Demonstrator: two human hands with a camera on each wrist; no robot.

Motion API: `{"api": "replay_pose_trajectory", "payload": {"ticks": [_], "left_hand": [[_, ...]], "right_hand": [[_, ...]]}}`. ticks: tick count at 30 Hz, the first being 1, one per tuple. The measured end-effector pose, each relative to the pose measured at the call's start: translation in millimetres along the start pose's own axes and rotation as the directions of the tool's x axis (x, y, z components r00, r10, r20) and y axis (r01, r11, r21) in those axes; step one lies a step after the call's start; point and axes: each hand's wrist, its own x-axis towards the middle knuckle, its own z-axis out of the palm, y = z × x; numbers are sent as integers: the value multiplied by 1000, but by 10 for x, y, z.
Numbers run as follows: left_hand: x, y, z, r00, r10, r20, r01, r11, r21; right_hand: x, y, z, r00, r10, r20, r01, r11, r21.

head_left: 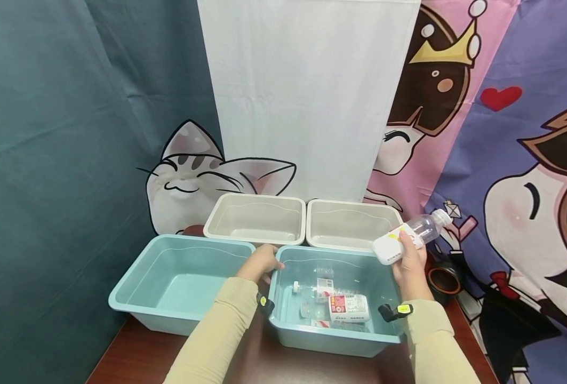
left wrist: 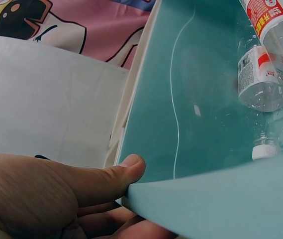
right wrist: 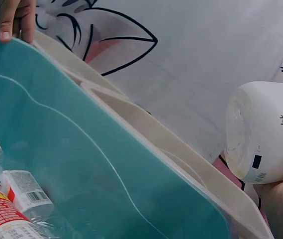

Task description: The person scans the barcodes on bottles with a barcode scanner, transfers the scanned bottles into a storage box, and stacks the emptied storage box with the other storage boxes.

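Observation:
My right hand [head_left: 412, 272] holds a plastic bottle [head_left: 424, 228] with a white label and white cap, tilted above the back right corner of the right blue bin [head_left: 331, 344]. In the right wrist view the base of this white-wrapped bottle [right wrist: 265, 132] faces the camera. My left hand [head_left: 263, 262] grips that bin's rim at its back left corner. The left wrist view shows the thumb [left wrist: 131, 167] over the rim and the other fingers below it, partly hidden. Inside the bin lie several clear bottles, one with a red and white label [head_left: 348, 308].
Left of it stands a second blue bin [head_left: 144, 314]. Behind are two cream bins, a left one [head_left: 254, 198] and a right one [head_left: 355, 205], near a printed curtain [head_left: 312, 106]. A dark round object [head_left: 444, 280] sits at the right on the brown table [head_left: 139, 352].

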Motion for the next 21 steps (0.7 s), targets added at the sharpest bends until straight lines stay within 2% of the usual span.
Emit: {"api": "replay_pose_trajectory", "payload": {"ticks": [6,15,21], "left_hand": [[1,-4,-5,1000,-1,-7,1,1000,11],[19,-17,10,1000,-3,-7,3,1000,6],[22,-21,13,1000,0,-10,0,1000,9]], "right_hand": [[39,-53,-85,997,19,-79,-14,998,56],[53,-119,-255,989,-60,-133,86,976,201],[70,-203,-338,983,-48,-179,98,954,284]]}}
